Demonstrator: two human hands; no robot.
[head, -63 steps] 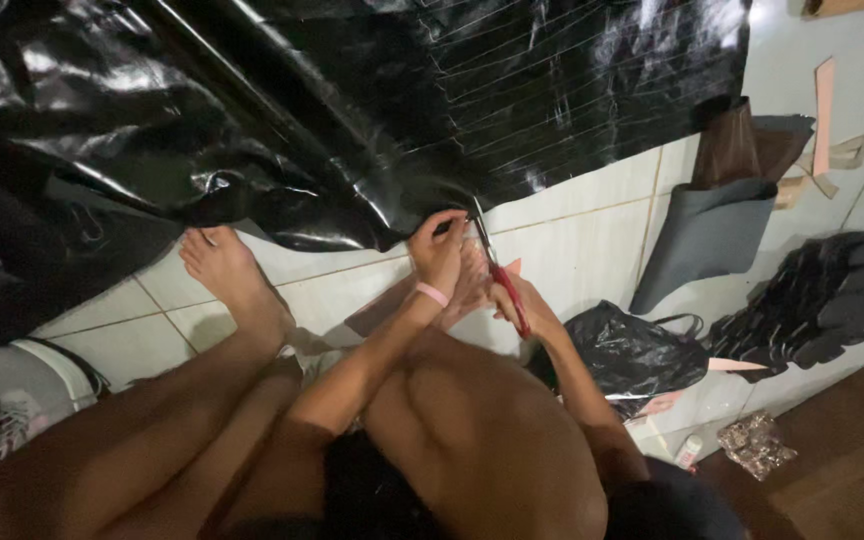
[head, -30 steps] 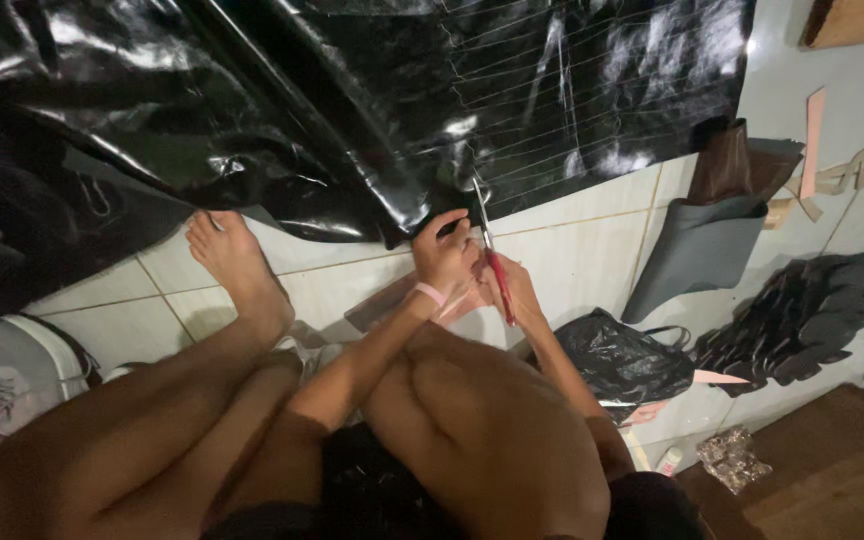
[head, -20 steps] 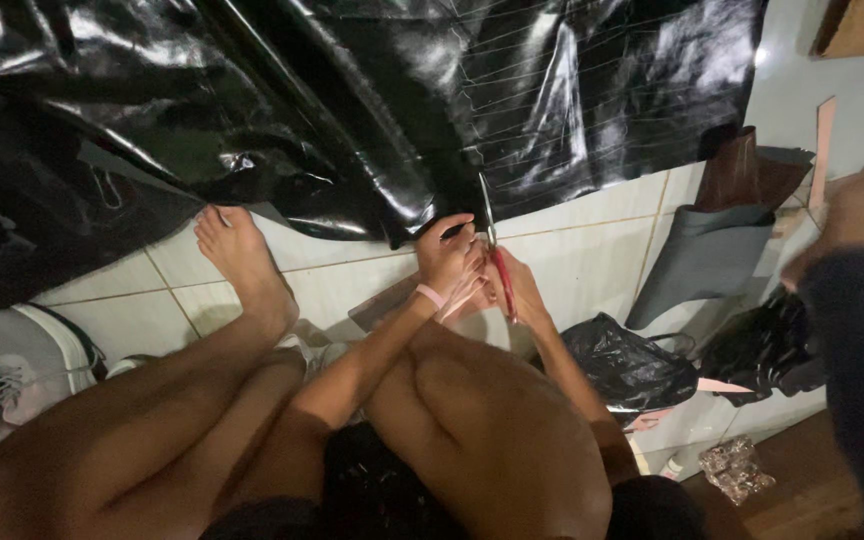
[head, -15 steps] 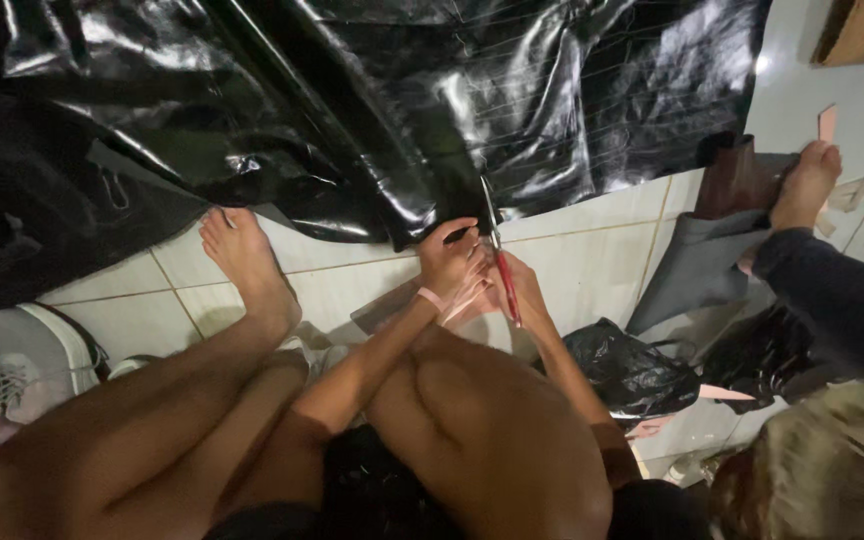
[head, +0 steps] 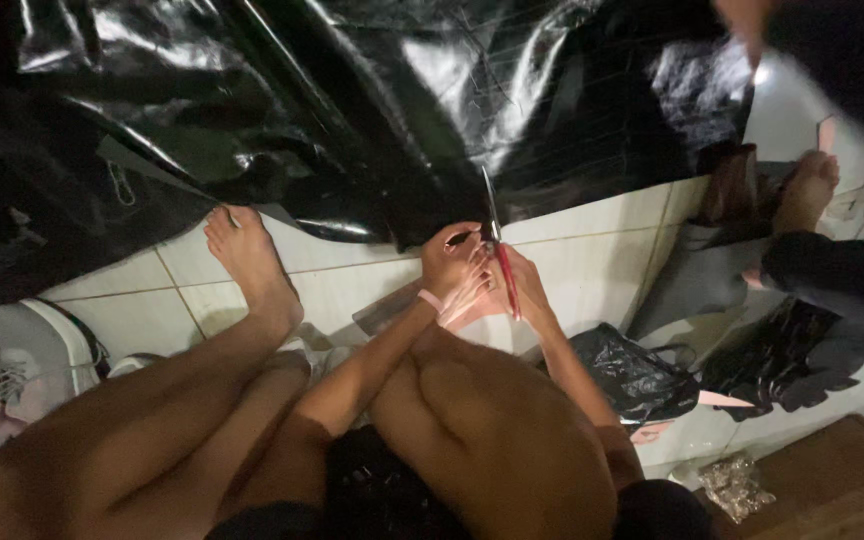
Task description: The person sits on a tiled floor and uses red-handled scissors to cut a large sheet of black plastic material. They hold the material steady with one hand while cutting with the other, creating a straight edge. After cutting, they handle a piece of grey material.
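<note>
Cutting is the step in hand: my right hand [head: 527, 290] is closed around the red handles of the scissors [head: 498, 255], their blades pointing to 12 o'clock and meeting the near edge of the glossy black sheet [head: 372, 110] spread over the tiled floor [head: 592, 250]. My left hand [head: 452, 265] sits just beside the handles at 9 o'clock, fingers curled and pinching the sheet's edge where the blades enter, a pink band at its wrist. My bare left foot [head: 252, 265] rests on the tiles at 9 o'clock of both hands, toes touching the sheet. By my judgement the cut has barely left the edge, so the next move calls for keeping the sheet taut with my left hand while the blades advance straight toward 12 o'clock. Black scraps [head: 642, 370] lie at 4 o'clock. Compared with 0.5 s ago, my grip and the scissors look unchanged, but another person's foot [head: 807, 190] now stands on the tiles at 2 o'clock, where their reaching hand was, and their dark sleeve [head: 842, 45] fills the upper right corner.
</note>
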